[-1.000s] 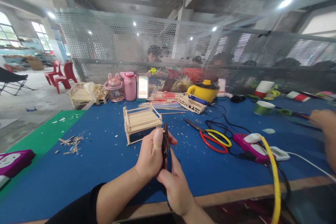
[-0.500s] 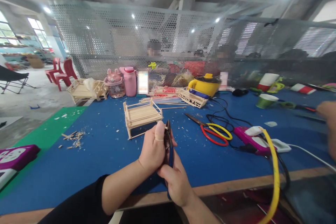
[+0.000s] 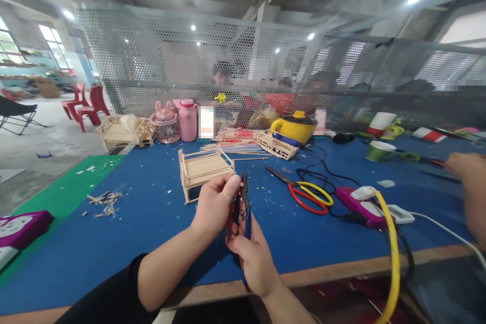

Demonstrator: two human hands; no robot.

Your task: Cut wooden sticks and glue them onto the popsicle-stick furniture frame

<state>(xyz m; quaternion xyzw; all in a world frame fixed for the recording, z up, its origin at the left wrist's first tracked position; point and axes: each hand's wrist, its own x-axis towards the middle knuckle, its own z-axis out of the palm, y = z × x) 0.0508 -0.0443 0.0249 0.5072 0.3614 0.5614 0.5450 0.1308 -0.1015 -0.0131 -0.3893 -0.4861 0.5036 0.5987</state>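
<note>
My right hand [image 3: 253,258] is wrapped round the handles of dark pliers [image 3: 243,207], whose jaws point up and away from me. Close against the jaws, my left hand [image 3: 216,202] is closed in a pinch; a tiny pale bit shows at the fingertips, too small to name. Just beyond my hands stands a small bed-like frame of thin wooden sticks [image 3: 205,167]. Red and yellow handled scissors [image 3: 309,196] lie to the right of it.
Wood scraps [image 3: 104,202] lie at left. Behind are a pink bottle [image 3: 187,121], stick bundles [image 3: 243,136], another stick frame [image 3: 123,131] and a yellow pot [image 3: 294,126]. A purple power strip [image 3: 360,205] with a yellow cable is at right, near another person's hand [image 3: 469,177].
The handles of the pliers have spread apart. My left hand has shifted slightly left, and the other person's hand at the right edge has moved further into view.
</note>
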